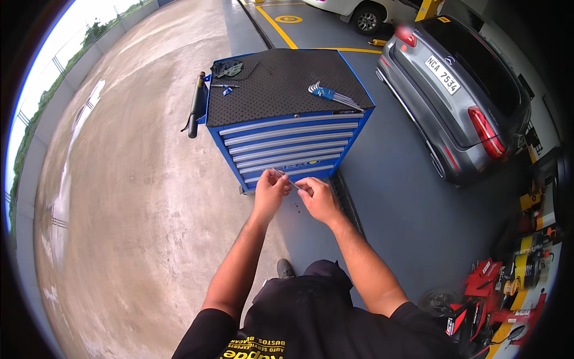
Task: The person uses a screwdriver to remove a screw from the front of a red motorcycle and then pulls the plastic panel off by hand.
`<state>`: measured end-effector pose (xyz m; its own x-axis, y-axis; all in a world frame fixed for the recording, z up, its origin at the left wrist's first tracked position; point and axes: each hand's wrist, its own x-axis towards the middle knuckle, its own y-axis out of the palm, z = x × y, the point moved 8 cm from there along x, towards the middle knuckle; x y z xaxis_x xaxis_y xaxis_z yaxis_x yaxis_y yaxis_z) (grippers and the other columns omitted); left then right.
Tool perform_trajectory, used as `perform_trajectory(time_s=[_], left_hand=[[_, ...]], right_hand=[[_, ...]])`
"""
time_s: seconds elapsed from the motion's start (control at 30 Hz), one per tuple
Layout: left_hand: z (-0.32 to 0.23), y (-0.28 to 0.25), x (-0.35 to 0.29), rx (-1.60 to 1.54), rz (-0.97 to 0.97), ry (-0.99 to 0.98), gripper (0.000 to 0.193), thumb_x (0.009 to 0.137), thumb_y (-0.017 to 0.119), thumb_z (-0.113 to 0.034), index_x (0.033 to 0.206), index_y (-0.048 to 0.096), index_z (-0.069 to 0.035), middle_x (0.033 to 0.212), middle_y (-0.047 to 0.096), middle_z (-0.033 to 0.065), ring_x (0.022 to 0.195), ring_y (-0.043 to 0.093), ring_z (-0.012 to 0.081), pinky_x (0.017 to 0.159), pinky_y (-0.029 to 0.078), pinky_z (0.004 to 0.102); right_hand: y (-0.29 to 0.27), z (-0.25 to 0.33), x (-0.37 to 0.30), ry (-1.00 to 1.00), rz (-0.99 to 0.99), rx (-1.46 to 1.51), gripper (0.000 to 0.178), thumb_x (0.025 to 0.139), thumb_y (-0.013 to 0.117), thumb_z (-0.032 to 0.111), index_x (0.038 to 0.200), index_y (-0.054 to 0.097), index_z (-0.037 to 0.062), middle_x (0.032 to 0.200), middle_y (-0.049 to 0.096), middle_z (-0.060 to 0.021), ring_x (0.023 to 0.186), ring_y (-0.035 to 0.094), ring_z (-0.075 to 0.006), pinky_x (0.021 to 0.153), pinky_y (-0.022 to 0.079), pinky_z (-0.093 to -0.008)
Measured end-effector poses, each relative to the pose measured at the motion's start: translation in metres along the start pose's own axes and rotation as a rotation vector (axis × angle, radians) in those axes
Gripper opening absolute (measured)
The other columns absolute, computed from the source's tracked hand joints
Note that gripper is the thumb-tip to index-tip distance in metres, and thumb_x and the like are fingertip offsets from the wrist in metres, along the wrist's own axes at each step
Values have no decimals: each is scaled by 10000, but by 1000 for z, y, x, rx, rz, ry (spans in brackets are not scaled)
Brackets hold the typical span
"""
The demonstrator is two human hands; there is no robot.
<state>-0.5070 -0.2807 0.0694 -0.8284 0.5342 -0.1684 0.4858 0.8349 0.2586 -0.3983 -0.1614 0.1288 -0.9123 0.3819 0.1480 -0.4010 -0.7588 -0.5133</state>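
Here, thin rod (pixel 292 183), cabinet (pixel 290 139) ahead, grey car (pixel 449 99)

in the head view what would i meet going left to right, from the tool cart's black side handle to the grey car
black side handle, crumpled dark fabric, left hand, right hand, grey car

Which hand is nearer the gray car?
Right. The right hand is left of the gray car, apart from it; the left hand is farther left, beyond the right one.
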Motion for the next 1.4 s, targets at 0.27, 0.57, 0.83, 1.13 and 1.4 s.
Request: perform_trajectory(time_s=[0.27,0.57,0.83,1.13,1.4], left_hand=[[-94,29,198,623,-111,393,533,925,700,-198,1373,479,-13,1298,595,191,1074,654,266,867,551,365],[-88,69,291,1518,161,782,577,886,644,-350,1421,539,-159,1516,456,138,1360,433,327,1105,341,492],[-69,68,297,1779,87,675,640,952,350,-456,1546,423,-228,1588,411,43,1344,416,306,1068,344,518],[-93,120,315,1641,70,1134,984,897,524,-704,1583,180,-89,1486,285,444,1283,413,624,950,371,748],[110,435,-65,883,1171,1098,433,737,744,-50,1137,580,-67,1257,551,159,1204,527,380,1000,415,515]], right_hand=[[-49,-12,230,-141,-342,-333,91,920,653,144,987,683,90,978,660,-91,929,671,-329,780,557,-451],[-47,-85,299,-141,-396,-494,301,871,716,199,1148,694,85,1106,571,-82,1078,539,-298,953,442,-473],[-56,-93,197,24,-605,-361,410,872,709,183,1232,585,34,1184,555,-133,1118,577,-301,969,484,-422],[109,-203,-525,1901,-846,48,431,874,595,302,1241,598,77,1302,613,-218,1215,605,-389,987,514,-510],[420,-25,-967,2453,-158,14,249,895,601,164,1127,686,134,1098,738,-167,998,721,-308,794,572,-393]])
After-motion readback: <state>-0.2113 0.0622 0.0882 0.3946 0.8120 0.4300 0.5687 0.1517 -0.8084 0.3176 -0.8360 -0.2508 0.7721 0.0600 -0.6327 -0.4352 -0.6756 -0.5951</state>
